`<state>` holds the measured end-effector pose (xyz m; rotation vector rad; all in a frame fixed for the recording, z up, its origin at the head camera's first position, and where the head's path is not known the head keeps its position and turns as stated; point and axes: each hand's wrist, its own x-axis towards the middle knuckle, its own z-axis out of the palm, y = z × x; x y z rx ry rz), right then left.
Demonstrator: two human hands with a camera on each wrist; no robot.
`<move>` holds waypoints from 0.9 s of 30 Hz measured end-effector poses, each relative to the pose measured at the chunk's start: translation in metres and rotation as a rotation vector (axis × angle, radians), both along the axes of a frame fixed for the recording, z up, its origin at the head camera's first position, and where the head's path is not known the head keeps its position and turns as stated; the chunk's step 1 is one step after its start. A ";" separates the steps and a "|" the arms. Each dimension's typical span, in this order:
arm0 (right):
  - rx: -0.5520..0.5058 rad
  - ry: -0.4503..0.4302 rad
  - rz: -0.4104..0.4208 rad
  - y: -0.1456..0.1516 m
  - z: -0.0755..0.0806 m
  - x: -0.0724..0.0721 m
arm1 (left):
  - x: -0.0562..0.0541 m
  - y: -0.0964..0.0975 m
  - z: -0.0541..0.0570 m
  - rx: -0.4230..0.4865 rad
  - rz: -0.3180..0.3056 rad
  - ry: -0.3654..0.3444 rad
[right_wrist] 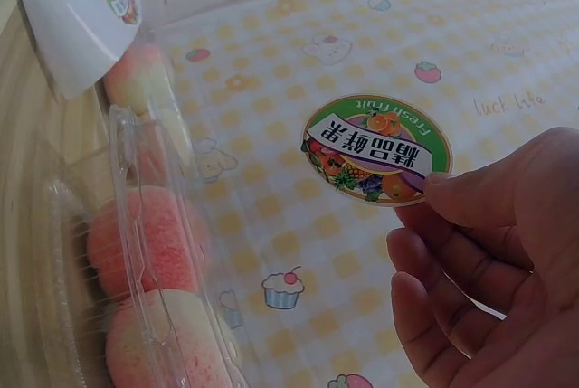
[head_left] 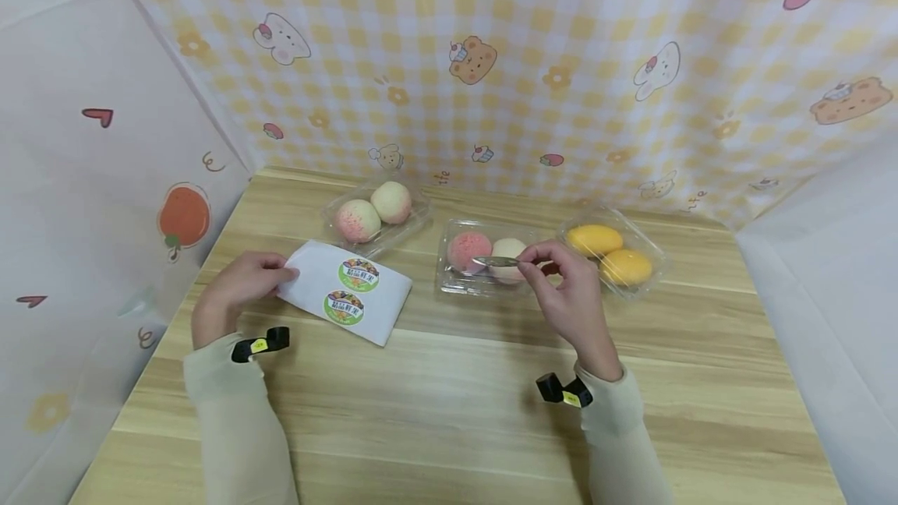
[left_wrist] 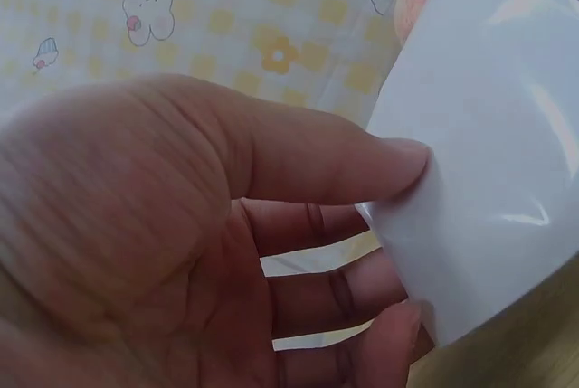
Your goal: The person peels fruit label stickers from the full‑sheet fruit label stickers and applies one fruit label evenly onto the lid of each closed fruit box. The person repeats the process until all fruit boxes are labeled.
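1 sticker (right_wrist: 375,151) in right-hand grip (head_left: 574,298)

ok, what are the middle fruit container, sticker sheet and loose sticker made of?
Middle fruit container: likely thin clear plastic, glossy; see-through walls, glare along the rim.
Sticker sheet: probably coated backing paper, glossy white; bright highlights in the left wrist view.
Loose sticker: smooth-looking printed paper or film, can't tell which; thin edge in the head view.
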<state>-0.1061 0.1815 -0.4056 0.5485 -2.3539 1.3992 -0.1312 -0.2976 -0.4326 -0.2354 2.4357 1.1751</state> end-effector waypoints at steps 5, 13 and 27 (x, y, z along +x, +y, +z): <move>0.006 -0.002 -0.001 0.001 -0.001 -0.001 | 0.001 -0.007 -0.001 -0.022 0.015 -0.028; 0.003 -0.003 -0.014 0.003 -0.002 -0.002 | 0.004 -0.012 0.000 -0.124 0.028 -0.065; 0.016 -0.027 -0.057 0.008 -0.010 -0.008 | 0.005 -0.002 -0.007 -0.271 0.094 -0.093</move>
